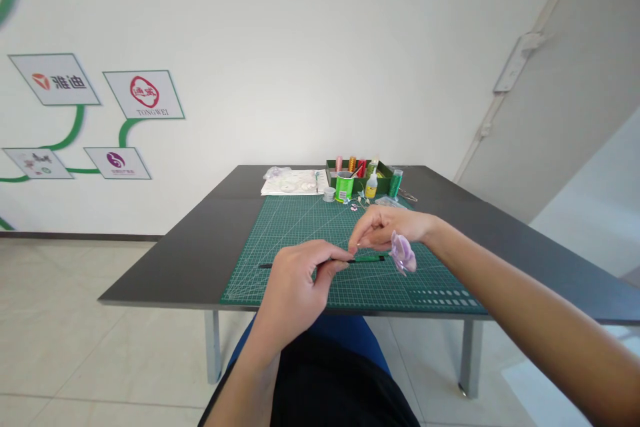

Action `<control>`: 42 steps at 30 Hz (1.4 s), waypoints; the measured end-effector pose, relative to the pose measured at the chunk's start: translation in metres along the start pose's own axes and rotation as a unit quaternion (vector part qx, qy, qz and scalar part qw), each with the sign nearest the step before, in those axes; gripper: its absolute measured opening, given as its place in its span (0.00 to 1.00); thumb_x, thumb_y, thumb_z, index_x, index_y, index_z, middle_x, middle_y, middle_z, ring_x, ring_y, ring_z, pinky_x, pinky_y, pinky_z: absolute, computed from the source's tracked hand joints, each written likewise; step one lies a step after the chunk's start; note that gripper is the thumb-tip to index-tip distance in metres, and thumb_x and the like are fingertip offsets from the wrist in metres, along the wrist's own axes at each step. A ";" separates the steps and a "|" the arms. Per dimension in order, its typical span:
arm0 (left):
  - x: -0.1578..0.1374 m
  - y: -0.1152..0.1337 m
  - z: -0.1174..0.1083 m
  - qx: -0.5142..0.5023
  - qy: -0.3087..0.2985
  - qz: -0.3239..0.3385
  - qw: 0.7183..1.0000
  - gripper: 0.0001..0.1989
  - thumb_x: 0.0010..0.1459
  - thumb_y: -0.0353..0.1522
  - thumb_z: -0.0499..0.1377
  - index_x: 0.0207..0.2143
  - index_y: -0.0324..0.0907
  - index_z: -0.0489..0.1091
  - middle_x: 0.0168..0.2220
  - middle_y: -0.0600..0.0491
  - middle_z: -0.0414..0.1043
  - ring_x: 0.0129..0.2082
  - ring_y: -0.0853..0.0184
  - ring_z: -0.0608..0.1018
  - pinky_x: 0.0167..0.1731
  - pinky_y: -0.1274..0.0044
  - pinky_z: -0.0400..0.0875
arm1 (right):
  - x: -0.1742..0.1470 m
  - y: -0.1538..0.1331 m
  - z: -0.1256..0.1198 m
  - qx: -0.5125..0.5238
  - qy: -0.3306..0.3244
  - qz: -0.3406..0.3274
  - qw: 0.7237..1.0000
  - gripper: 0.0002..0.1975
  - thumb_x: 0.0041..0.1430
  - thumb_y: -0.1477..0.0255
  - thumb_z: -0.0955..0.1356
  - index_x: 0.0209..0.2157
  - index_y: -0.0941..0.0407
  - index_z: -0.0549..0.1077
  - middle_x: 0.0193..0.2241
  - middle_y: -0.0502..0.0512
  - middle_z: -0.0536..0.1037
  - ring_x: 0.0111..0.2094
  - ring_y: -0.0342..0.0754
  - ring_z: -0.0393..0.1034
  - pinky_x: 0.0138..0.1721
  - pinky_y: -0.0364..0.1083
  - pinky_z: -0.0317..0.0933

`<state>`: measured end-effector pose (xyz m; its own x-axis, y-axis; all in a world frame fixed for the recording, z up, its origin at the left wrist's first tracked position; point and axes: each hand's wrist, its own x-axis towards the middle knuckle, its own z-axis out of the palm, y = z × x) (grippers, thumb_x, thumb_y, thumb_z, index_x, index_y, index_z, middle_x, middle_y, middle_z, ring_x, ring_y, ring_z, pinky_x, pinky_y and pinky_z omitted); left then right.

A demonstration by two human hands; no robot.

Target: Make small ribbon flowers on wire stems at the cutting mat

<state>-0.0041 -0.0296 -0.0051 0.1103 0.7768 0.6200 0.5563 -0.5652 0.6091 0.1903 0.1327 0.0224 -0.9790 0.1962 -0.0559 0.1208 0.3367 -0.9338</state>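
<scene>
- Nearest my camera: bare forearms (250, 373), reaching over the desk (210, 233).
- Left hand (300, 277): grip clamped on a green-and-black stick (369, 259), over the mat (295, 220).
- Right hand (385, 225): fingertips together just at the stick; I cannot tell whether they hold anything.
- Purple flower (403, 253): at the stick's right end; join unclear to me.
- Behind: can (345, 188), box (384, 185).

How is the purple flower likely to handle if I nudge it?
The flower is probably light and easily bent, as its petals look thin and translucent. It may feel slippery, given their sheen, and seems unlikely to roll smoothly with that uneven outline.
</scene>
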 end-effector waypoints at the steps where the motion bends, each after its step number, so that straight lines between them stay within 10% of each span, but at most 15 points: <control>1: 0.000 0.000 0.000 -0.005 0.003 -0.005 1.000 0.08 0.63 0.27 0.61 0.36 0.45 0.80 0.34 0.54 0.83 0.30 0.68 0.81 0.36 0.78 0.74 | 0.000 0.004 0.004 0.012 0.014 -0.003 1.000 0.17 0.60 0.61 0.72 0.38 0.62 0.82 0.15 0.43 0.63 0.15 0.36 0.49 0.16 0.38 0.43; 14: 0.006 -0.010 0.016 -0.139 0.013 -0.140 0.980 0.09 0.57 0.24 0.62 0.38 0.42 0.80 0.30 0.52 0.81 0.27 0.68 0.80 0.30 0.79 0.74 | -0.017 0.061 0.061 0.141 0.183 -0.069 0.970 0.20 0.60 0.57 0.71 0.38 0.62 0.80 0.10 0.40 0.59 0.10 0.35 0.46 0.13 0.38 0.39; 22: 0.009 -0.022 0.026 -0.116 -0.007 -0.111 0.987 0.09 0.59 0.25 0.61 0.36 0.43 0.82 0.33 0.51 0.82 0.30 0.68 0.81 0.32 0.79 0.74 | -0.014 0.085 0.093 0.230 0.295 -0.119 0.920 0.17 0.60 0.59 0.71 0.40 0.59 0.80 0.09 0.40 0.59 0.10 0.35 0.46 0.14 0.38 0.36; 28: 0.013 -0.027 0.019 -0.131 0.020 -0.114 0.985 0.09 0.58 0.25 0.60 0.37 0.42 0.81 0.33 0.51 0.82 0.28 0.69 0.80 0.30 0.79 0.74 | -0.019 0.098 0.109 0.152 0.302 0.035 0.941 0.25 0.63 0.56 0.67 0.50 0.62 0.77 0.12 0.44 0.67 0.10 0.36 0.52 0.14 0.38 0.42; 33: 0.013 -0.028 0.013 -0.120 0.047 -0.123 0.984 0.09 0.58 0.26 0.60 0.38 0.42 0.81 0.31 0.51 0.81 0.27 0.69 0.80 0.28 0.79 0.74 | -0.022 0.112 0.115 0.074 0.436 0.103 0.891 0.25 0.60 0.54 0.68 0.46 0.62 0.78 0.18 0.51 0.76 0.14 0.41 0.66 0.16 0.40 0.55; 42: 0.016 -0.024 0.014 -0.093 0.045 -0.128 0.986 0.10 0.59 0.27 0.59 0.39 0.41 0.81 0.33 0.50 0.82 0.30 0.67 0.81 0.28 0.79 0.74 | 0.002 0.057 0.146 0.133 0.565 -0.099 0.809 0.24 0.64 0.59 0.68 0.58 0.54 0.69 0.48 0.66 0.80 0.21 0.43 0.73 0.12 0.38 0.52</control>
<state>-0.0044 0.0004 -0.0171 -0.0920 0.8773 0.4711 0.3950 -0.4022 0.8260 0.1717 0.0177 -0.0831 -0.1824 0.9289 0.3222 -0.2058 0.2843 -0.9364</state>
